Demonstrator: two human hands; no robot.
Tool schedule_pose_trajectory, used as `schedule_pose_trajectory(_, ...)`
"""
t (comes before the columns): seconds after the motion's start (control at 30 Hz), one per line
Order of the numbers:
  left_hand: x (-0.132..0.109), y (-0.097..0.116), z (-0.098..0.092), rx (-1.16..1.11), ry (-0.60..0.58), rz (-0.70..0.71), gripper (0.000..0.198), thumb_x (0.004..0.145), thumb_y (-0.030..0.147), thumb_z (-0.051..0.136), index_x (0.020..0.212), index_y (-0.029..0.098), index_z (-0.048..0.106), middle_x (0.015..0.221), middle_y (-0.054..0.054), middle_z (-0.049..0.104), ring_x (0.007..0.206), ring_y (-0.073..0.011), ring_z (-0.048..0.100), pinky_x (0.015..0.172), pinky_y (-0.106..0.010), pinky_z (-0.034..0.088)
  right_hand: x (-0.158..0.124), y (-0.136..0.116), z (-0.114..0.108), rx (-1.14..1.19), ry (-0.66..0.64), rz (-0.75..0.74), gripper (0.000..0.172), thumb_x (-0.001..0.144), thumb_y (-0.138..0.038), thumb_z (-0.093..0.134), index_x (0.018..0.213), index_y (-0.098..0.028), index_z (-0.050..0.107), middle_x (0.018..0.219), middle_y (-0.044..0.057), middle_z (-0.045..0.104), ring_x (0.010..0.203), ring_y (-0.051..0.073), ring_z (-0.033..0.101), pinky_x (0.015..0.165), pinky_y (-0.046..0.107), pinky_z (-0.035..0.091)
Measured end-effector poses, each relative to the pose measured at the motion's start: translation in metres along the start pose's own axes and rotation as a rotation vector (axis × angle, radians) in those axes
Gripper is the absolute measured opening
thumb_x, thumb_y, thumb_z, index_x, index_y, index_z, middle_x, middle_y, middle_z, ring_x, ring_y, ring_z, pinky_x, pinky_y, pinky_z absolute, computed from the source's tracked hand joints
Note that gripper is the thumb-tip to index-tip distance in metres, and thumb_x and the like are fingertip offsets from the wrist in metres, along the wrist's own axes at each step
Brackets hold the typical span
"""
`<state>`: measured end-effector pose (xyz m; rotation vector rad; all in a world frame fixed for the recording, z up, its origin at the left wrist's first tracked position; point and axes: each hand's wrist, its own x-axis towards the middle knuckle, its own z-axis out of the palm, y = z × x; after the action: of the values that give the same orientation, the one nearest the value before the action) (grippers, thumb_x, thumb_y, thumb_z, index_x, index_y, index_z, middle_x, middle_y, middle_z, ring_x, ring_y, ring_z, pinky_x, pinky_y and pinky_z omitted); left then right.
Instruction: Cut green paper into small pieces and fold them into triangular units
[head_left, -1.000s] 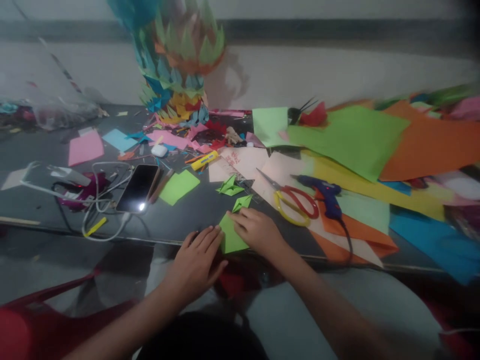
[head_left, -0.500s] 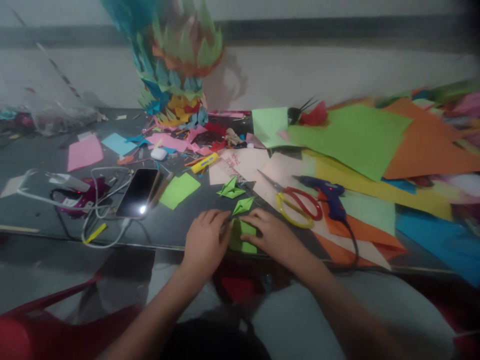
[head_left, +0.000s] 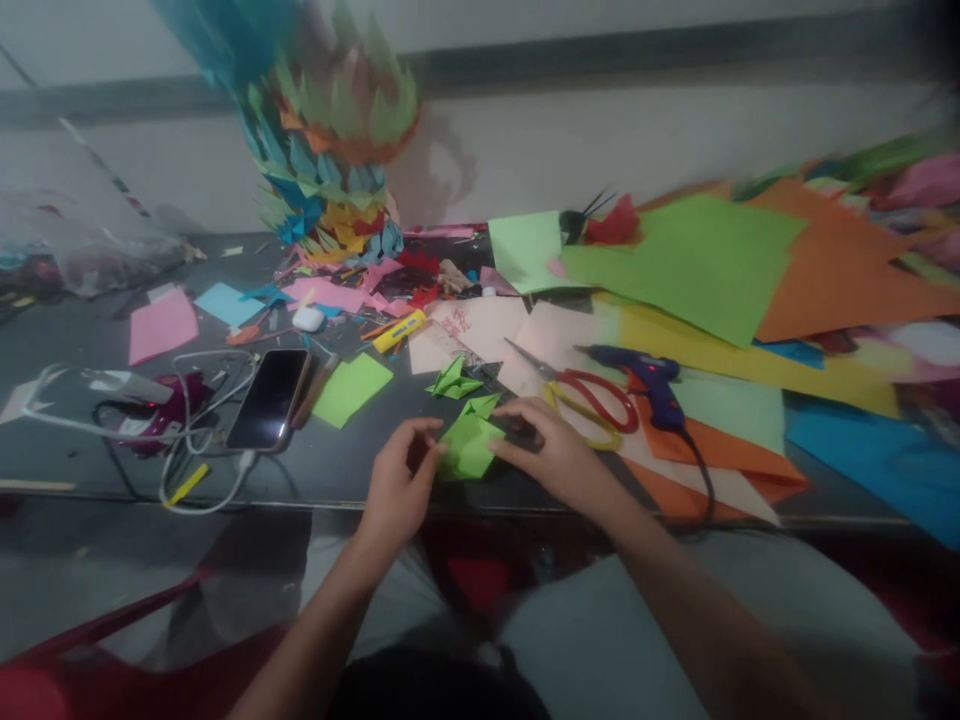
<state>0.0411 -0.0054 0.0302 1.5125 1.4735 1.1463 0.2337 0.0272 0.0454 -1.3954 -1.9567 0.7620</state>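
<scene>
A piece of green paper [head_left: 469, 448] stands slightly raised near the table's front edge, between my two hands. My left hand [head_left: 401, 475] has its fingers curled and its thumb at the paper's left edge. On the right edge, the thumb of my right hand [head_left: 546, 452] meets the paper, with the other fingers bent above. Just behind the paper lies a folded green piece [head_left: 480, 406], partly covered by it. A second folded green origami piece [head_left: 454, 380] rests a little farther back.
Scissors [head_left: 592, 405] with red and yellow handles and a blue glue gun [head_left: 652, 385] lie to the right. Coloured sheets [head_left: 690, 265] spread behind them. A phone [head_left: 270, 400] with a cable and a green square [head_left: 352, 390] sit left. A tall paper model [head_left: 330, 170] stands behind.
The green paper has come up off the table and tilted, its outline now pointed rather than flat and square. My hands have moved slightly apart. The view has shifted a little.
</scene>
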Motion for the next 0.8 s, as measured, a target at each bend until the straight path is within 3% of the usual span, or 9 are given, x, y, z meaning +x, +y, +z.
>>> schedule_pose_trajectory(0.1,-0.002,0.003,0.002,-0.077,0.038,-0.006,0.013,0.083,0.025,0.051,0.093,0.018,0.054,0.079,0.001,0.051,0.07,-0.0106,0.051,0.066,-0.021,0.041,0.001,-0.006,-0.003,0.099,-0.015,0.051,0.02,0.076,-0.035,0.061,0.088,-0.019,0.062,0.089,0.004,0.062,0.078,0.017,0.058,0.065,0.028,0.046)
schedule_pose_trajectory(0.23,-0.002,0.003,0.005,-0.128,-0.095,-0.087,0.019,0.083,0.03,0.053,0.096,0.017,0.053,0.076,0.001,0.053,0.067,-0.0106,0.052,0.063,-0.021,0.042,0.001,-0.011,-0.001,0.262,-0.059,0.115,0.019,0.084,-0.033,0.05,0.076,-0.017,0.058,0.069,0.0,0.06,0.064,0.014,0.055,0.059,0.025,0.043)
schedule_pose_trajectory(0.33,0.002,0.002,0.004,-0.107,-0.115,-0.116,0.021,0.081,0.032,0.055,0.095,0.017,0.054,0.077,0.0,0.058,0.066,-0.0113,0.054,0.061,-0.021,0.043,-0.001,-0.006,0.005,0.29,-0.109,0.113,0.017,0.083,-0.031,0.05,0.077,-0.017,0.057,0.068,0.0,0.061,0.063,0.013,0.056,0.058,0.024,0.043)
schedule_pose_trajectory(0.5,0.005,0.002,0.004,-0.112,-0.11,-0.12,0.018,0.081,0.034,0.055,0.083,0.016,0.056,0.07,0.001,0.057,0.061,-0.0106,0.052,0.055,-0.019,0.04,-0.003,0.001,0.013,0.182,-0.037,0.155,0.021,0.079,-0.038,0.057,0.085,-0.018,0.06,0.07,0.0,0.062,0.06,0.013,0.054,0.055,0.024,0.042)
schedule_pose_trajectory(0.6,0.003,0.004,0.005,-0.105,-0.111,-0.118,0.02,0.08,0.035,0.056,0.082,0.016,0.057,0.069,0.002,0.057,0.061,-0.0104,0.051,0.055,-0.019,0.04,-0.003,-0.003,0.014,0.215,-0.064,0.14,0.022,0.082,-0.038,0.052,0.079,-0.018,0.06,0.066,-0.001,0.06,0.057,0.012,0.053,0.053,0.023,0.04)
schedule_pose_trajectory(0.7,0.0,0.007,0.003,0.065,-0.061,-0.098,0.022,0.083,0.038,0.052,0.079,0.017,0.058,0.065,0.003,0.057,0.057,-0.0101,0.05,0.053,-0.02,0.036,-0.004,-0.008,0.012,0.097,-0.105,0.103,0.021,0.083,-0.033,0.051,0.069,-0.019,0.058,0.057,-0.003,0.054,0.051,0.011,0.048,0.048,0.022,0.035)
schedule_pose_trajectory(0.8,0.0,0.009,-0.001,0.403,-0.025,-0.028,0.025,0.084,0.039,0.052,0.071,0.019,0.06,0.065,0.002,0.06,0.057,-0.0119,0.052,0.053,-0.023,0.033,-0.005,-0.011,0.013,-0.096,-0.084,0.027,0.017,0.079,-0.026,0.054,0.064,-0.019,0.056,0.054,-0.004,0.053,0.049,0.011,0.047,0.047,0.022,0.033)
